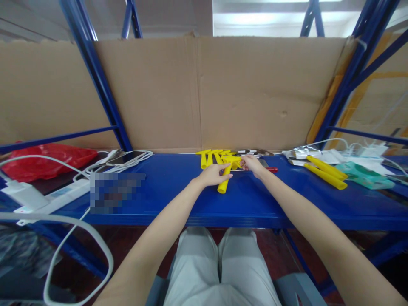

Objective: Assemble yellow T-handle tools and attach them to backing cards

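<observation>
My left hand [211,174] is closed on a yellow tube [223,185], thumb and fingers around its upper part; the tube's open round end tilts toward me. To its right, my right hand [250,164] has its fingertips pinched together at the edge of more yellow pieces [232,159]. Whatever lies between those fingertips is too small to make out. Several yellow tubes [209,159] lie side by side just behind my left hand, their narrow ends pointing away. A red-handled tool [272,169] lies partly hidden behind my right hand.
The blue shelf [178,187] is backed by cardboard [153,93] between blue posts. On the right lie two yellow tubes [325,176] and a green packet [366,175]. Leftward are a phone [125,158], a red bag [47,160] and a power strip [65,193] with a looping white cable [95,242].
</observation>
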Tool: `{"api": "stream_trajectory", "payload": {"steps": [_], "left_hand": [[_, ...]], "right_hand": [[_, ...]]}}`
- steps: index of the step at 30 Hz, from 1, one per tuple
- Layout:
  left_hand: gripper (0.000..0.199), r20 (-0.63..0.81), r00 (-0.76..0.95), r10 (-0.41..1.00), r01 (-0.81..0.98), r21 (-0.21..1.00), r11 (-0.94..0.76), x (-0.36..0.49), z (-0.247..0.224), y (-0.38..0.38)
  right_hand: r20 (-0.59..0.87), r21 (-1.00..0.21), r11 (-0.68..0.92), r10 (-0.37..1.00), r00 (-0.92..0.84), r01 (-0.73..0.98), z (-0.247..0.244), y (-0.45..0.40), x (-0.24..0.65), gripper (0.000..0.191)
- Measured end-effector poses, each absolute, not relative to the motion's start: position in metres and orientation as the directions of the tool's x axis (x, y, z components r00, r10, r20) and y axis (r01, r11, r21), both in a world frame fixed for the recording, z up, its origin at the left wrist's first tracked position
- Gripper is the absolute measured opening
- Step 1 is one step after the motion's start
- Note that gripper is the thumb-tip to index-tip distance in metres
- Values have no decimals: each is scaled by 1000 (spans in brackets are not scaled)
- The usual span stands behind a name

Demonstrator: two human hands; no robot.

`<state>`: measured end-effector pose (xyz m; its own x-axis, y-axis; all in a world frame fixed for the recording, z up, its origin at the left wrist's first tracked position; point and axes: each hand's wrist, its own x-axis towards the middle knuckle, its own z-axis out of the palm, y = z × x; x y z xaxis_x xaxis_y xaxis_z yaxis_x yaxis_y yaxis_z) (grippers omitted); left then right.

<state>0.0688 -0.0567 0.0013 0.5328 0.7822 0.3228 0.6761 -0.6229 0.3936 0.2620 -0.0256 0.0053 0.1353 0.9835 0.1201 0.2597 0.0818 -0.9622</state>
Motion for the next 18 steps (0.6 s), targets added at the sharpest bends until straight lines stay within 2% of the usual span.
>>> {"api": "stream_trajectory", "payload": {"steps": [7, 14, 18], "left_hand": [[62, 252, 579, 776, 659, 416, -627, 69, 2, -61], [70, 197, 537, 820, 728, 383, -569, 66, 4, -60], [63, 198, 508, 839, 744, 390, -542, 67, 3, -59]], "right_hand": [[144, -907, 112, 988, 48, 406, 11, 3, 264, 21], [194, -886, 146, 979, 66, 440, 5, 23, 248, 20], [218, -877, 163, 973, 72, 451, -2, 24, 245, 21]]}}
